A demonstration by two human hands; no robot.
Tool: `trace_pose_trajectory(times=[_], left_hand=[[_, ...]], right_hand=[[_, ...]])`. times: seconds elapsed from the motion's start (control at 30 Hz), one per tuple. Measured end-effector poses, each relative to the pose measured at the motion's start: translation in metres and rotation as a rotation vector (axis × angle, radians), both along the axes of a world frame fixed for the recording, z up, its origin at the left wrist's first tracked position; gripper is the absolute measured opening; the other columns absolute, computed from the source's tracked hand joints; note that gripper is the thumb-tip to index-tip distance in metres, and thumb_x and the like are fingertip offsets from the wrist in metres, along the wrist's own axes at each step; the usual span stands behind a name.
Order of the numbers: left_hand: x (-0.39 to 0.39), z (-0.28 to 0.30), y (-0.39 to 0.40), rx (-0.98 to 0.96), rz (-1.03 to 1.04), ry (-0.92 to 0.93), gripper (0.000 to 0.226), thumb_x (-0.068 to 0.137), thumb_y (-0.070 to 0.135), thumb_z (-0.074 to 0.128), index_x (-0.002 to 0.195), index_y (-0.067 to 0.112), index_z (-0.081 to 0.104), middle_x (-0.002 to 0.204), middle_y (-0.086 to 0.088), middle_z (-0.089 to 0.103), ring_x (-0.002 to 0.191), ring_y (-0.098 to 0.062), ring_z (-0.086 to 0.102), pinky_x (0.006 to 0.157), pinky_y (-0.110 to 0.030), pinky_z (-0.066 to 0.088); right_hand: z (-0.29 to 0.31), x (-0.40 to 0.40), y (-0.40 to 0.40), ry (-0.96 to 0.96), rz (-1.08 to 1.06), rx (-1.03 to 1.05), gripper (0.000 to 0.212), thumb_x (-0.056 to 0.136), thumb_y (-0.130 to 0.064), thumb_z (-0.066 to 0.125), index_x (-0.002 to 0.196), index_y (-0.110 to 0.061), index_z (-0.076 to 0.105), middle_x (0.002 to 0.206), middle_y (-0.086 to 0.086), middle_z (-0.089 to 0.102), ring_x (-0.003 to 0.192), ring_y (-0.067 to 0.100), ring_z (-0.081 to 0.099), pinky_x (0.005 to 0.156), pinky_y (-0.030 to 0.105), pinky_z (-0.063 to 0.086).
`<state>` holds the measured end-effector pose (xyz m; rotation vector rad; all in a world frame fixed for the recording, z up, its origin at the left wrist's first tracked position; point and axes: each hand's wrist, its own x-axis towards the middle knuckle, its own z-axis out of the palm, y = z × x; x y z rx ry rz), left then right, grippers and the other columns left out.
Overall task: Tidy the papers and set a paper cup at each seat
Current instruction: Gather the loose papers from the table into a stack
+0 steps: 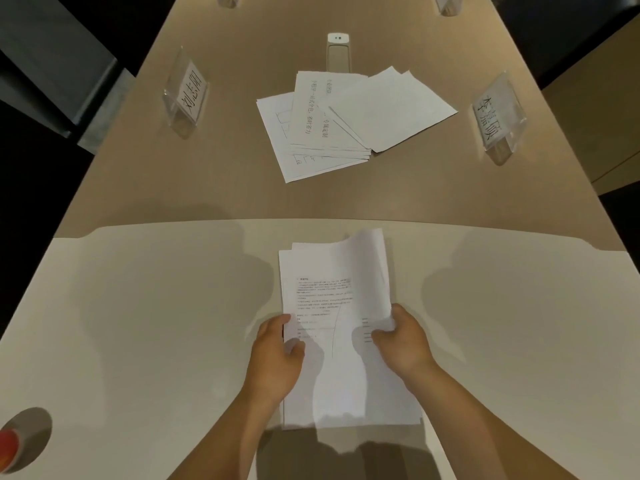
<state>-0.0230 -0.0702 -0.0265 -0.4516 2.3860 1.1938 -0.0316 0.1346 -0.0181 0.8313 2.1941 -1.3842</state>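
Two hands pinch near paper stack on counter: left hand left edge, right hand right. Top sheet curls; may slide. Loose papers fanned mid-counter; cups unseen.

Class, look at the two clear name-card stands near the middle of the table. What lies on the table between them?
A loose, fanned pile of white papers lies between the left stand and the right stand, seen in the head view.
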Motion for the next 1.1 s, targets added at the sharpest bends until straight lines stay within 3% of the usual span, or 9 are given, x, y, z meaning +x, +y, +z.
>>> trace_pose_trajectory(times=[0.1, 0.23, 0.33, 0.4, 0.47, 0.6, 0.87, 1.03, 1.1], left_hand=[[-0.004, 0.012, 0.002, 0.139, 0.081, 0.025, 0.044, 0.092, 0.007, 0.061, 0.129, 0.026, 0.046, 0.129, 0.004, 0.051, 0.115, -0.020, 0.059, 0.088, -0.025, 0.051], [-0.018, 0.029, -0.008, 0.402, 0.358, -0.021, 0.089, 0.082, 0.015, 0.078, 0.151, 0.025, 0.023, 0.129, 0.010, 0.049, 0.111, -0.016, 0.056, 0.091, -0.033, 0.046], [-0.026, 0.037, -0.019, 0.634, 0.348, -0.069, 0.065, 0.084, 0.013, 0.075, 0.141, 0.023, 0.047, 0.125, 0.000, 0.069, 0.107, -0.023, 0.070, 0.091, -0.040, 0.052], [-0.028, 0.051, -0.017, 0.627, 0.234, 0.003, 0.030, 0.088, 0.009, 0.069, 0.115, 0.021, 0.069, 0.109, -0.002, 0.077, 0.101, -0.028, 0.072, 0.082, -0.037, 0.055], [-0.027, 0.062, -0.012, 0.617, 0.232, 0.121, 0.021, 0.090, 0.006, 0.065, 0.103, 0.020, 0.074, 0.099, 0.000, 0.079, 0.093, -0.025, 0.074, 0.072, -0.030, 0.057], [-0.020, 0.073, -0.006, 0.691, 0.237, 0.280, 0.026, 0.092, 0.002, 0.062, 0.103, 0.021, 0.073, 0.099, 0.005, 0.079, 0.088, -0.010, 0.074, 0.069, -0.020, 0.057], [-0.020, 0.067, -0.009, 0.692, 0.204, 0.217, 0.028, 0.090, 0.000, 0.064, 0.107, 0.022, 0.072, 0.108, 0.000, 0.077, 0.100, -0.021, 0.073, 0.077, -0.026, 0.059], [-0.022, 0.070, 0.007, 0.654, 0.220, 0.272, 0.025, 0.095, 0.005, 0.059, 0.111, 0.021, 0.069, 0.102, 0.005, 0.077, 0.092, -0.009, 0.073, 0.071, -0.016, 0.056], [-0.023, 0.065, 0.009, 0.627, 0.238, 0.278, 0.025, 0.095, 0.005, 0.059, 0.109, 0.023, 0.067, 0.098, 0.008, 0.077, 0.089, -0.007, 0.073, 0.069, -0.015, 0.055]], right_hand=[[0.010, 0.008, 0.006, 0.113, 0.009, -0.117, 0.031, 0.087, 0.002, 0.055, 0.098, -0.025, 0.065, 0.096, -0.007, 0.072, 0.088, 0.017, 0.069, 0.072, 0.024, 0.054], [0.026, 0.015, 0.018, 0.149, -0.015, -0.352, 0.036, 0.089, 0.002, 0.061, 0.112, -0.024, 0.068, 0.106, -0.008, 0.077, 0.096, 0.011, 0.073, 0.084, 0.028, 0.056], [0.037, 0.019, 0.025, 0.177, -0.047, -0.457, 0.035, 0.090, 0.003, 0.062, 0.117, -0.018, 0.066, 0.110, 0.000, 0.076, 0.101, 0.019, 0.072, 0.087, 0.034, 0.055], [0.048, 0.019, 0.026, 0.225, -0.052, -0.457, 0.034, 0.089, 0.002, 0.063, 0.116, -0.018, 0.066, 0.109, 0.001, 0.076, 0.101, 0.022, 0.072, 0.085, 0.034, 0.055], [0.060, 0.018, 0.027, 0.298, -0.055, -0.417, 0.032, 0.089, -0.001, 0.065, 0.113, -0.023, 0.068, 0.106, 0.000, 0.077, 0.099, 0.023, 0.072, 0.083, 0.035, 0.057], [0.077, 0.019, 0.027, 0.448, -0.051, -0.440, 0.037, 0.087, -0.005, 0.069, 0.118, -0.023, 0.063, 0.111, -0.006, 0.074, 0.100, 0.011, 0.071, 0.079, 0.026, 0.058], [0.060, 0.021, 0.021, 0.388, -0.087, -0.403, 0.034, 0.089, -0.005, 0.066, 0.115, -0.026, 0.065, 0.111, -0.006, 0.075, 0.106, 0.015, 0.069, 0.093, 0.037, 0.053], [0.054, 0.016, 0.007, 0.451, -0.170, -0.330, 0.035, 0.093, -0.004, 0.059, 0.115, -0.030, 0.061, 0.107, -0.012, 0.075, 0.098, 0.004, 0.070, 0.082, 0.022, 0.054], [0.052, 0.016, 0.004, 0.467, -0.184, -0.315, 0.038, 0.092, -0.001, 0.060, 0.121, -0.025, 0.059, 0.111, -0.006, 0.074, 0.103, 0.007, 0.070, 0.087, 0.025, 0.054]])
